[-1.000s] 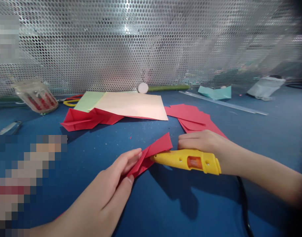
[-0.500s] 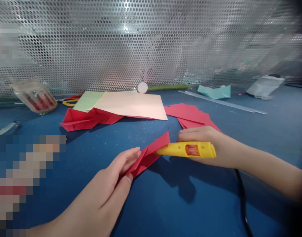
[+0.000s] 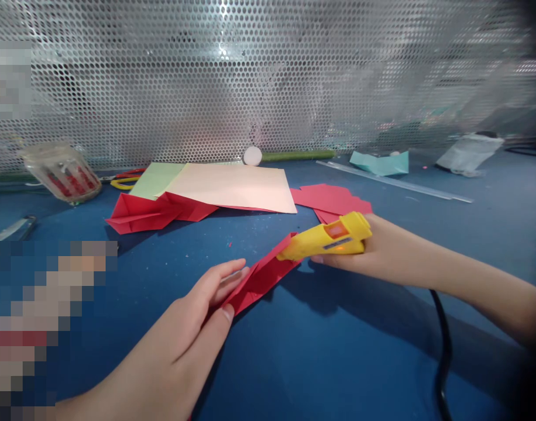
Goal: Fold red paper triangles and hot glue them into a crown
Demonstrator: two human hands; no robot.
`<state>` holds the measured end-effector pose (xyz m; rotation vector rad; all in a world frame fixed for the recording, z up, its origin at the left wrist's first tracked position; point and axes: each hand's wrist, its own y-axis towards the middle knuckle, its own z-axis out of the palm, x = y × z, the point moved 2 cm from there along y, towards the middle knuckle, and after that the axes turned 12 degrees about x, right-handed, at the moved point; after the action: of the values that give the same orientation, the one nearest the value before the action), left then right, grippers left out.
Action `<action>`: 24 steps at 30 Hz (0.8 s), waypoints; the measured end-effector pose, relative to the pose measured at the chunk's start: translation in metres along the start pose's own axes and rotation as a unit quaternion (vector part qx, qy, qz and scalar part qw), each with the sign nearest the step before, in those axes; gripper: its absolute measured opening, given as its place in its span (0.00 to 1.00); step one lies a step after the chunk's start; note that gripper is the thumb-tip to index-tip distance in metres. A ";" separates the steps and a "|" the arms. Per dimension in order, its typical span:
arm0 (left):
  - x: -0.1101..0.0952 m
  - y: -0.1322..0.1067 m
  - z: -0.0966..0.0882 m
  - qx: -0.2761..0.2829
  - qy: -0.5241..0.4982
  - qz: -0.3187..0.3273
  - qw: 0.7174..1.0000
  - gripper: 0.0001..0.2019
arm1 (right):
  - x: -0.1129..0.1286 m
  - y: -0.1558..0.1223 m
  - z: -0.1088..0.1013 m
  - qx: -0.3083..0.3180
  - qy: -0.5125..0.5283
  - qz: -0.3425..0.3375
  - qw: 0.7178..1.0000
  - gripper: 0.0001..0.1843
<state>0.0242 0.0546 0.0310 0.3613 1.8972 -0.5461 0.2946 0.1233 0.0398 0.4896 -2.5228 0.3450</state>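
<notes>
Between the thumb and fingers of my left hand (image 3: 184,333) is a folded piece of red paper (image 3: 263,278), held low over the blue table. My right hand (image 3: 377,251) grips a yellow hot glue gun (image 3: 325,237) with a black cord (image 3: 443,351) trailing down. The gun's tip sits at the upper end of the fold, and the paper's edge hides the nozzle. Behind my right hand lies a stack of red paper pieces (image 3: 333,200). Another folded red paper strip (image 3: 154,211) rests further back on the left.
Cream and green sheets (image 3: 233,186) lie at the back beside scissors (image 3: 125,182). A jar (image 3: 61,172) stands at left, near a cutter (image 3: 16,228). Glue sticks (image 3: 395,182) and a teal folded paper (image 3: 380,164) are at back right, before a perforated metal screen (image 3: 268,76).
My right hand has tilted the glue gun, raising its rear end, and its tip has shifted slightly up along the fold. The red paper opens wider; my left hand stays nearly still.
</notes>
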 end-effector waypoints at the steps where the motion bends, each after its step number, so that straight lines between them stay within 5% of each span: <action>1: 0.000 0.000 0.000 0.002 -0.008 -0.002 1.000 0.19 | -0.001 0.000 -0.002 0.008 -0.003 0.014 1.000 0.19; 9: -0.001 -0.002 -0.001 0.001 -0.017 -0.007 1.000 0.20 | -0.006 -0.003 -0.014 0.032 -0.039 0.128 0.990 0.28; 24: -0.003 -0.001 -0.001 0.003 -0.009 -0.005 1.000 0.19 | -0.019 -0.001 -0.028 -0.002 -0.065 0.138 0.988 0.29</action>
<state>0.0244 0.0540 0.0344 0.3500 1.8809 -0.5601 0.3234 0.1370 0.0525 0.1639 -2.7222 0.4225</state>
